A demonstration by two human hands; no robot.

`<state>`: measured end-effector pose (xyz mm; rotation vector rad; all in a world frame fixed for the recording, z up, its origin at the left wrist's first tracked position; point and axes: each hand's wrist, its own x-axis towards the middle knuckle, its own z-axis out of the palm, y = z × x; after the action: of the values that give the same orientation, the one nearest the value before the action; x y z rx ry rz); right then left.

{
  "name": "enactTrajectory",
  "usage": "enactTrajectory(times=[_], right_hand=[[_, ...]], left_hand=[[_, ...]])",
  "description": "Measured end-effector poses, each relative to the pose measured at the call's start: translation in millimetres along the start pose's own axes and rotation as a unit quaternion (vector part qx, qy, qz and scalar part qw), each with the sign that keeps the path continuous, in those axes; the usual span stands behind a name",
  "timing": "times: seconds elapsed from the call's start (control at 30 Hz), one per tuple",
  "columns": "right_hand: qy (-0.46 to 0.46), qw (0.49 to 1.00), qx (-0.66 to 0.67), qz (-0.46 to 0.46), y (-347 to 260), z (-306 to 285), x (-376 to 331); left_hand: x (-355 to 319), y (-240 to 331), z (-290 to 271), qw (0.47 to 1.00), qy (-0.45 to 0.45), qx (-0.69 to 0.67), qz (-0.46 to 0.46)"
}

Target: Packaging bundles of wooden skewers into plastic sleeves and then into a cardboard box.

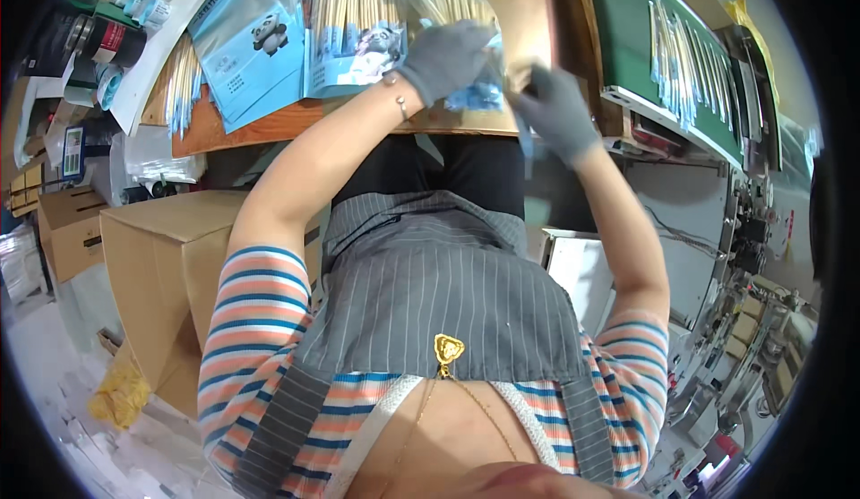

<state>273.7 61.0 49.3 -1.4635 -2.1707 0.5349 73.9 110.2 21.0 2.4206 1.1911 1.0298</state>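
My left hand (448,60), in a grey glove, reaches across a blue, partly clear bag of chopsticks (448,2). Its fingers close on the bag near the upper right edge, and part of the bag is hidden beneath it. My right hand (560,118), also gloved in grey, is blurred at the table's front edge. The fingers are closed around a thin pale and blue strip (527,145) that looks like a wrapped pair of chopsticks. Left of my left hand lies a filled blue bag of chopsticks (354,15) with a panda print.
Flat blue bags (246,47) are stacked at the left, beside loose wrapped chopsticks (184,82). More wrapped chopsticks (690,64) lie in a row on a green board (623,42) at the right. A cardboard box (152,257) stands left of my lap.
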Motion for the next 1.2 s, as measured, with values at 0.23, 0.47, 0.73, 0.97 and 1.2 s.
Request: enactTrajectory(times=[0.23,0.47,0.73,0.97,1.2], right_hand=[[0.170,0.969,-0.162,-0.079,-29,-89,121],[-0.004,0.997,0.037,0.073,-79,-154,149],[0.245,0.956,0.143,-0.071,-118,-101,163],[0.016,0.990,0.105,-0.097,-37,113,93],[-0.095,0.937,0.208,0.263,-25,157,173]], left_hand=[[86,6,-130,0.979,-0.084,0.184,-0.016],[120,-4,-186,0.969,-0.039,0.244,0.026],[77,8,-259,0.903,0.083,0.415,0.072],[-129,-121,-96,0.918,-0.063,0.302,-0.249],[-157,-118,-67,0.931,-0.034,0.226,-0.285]])
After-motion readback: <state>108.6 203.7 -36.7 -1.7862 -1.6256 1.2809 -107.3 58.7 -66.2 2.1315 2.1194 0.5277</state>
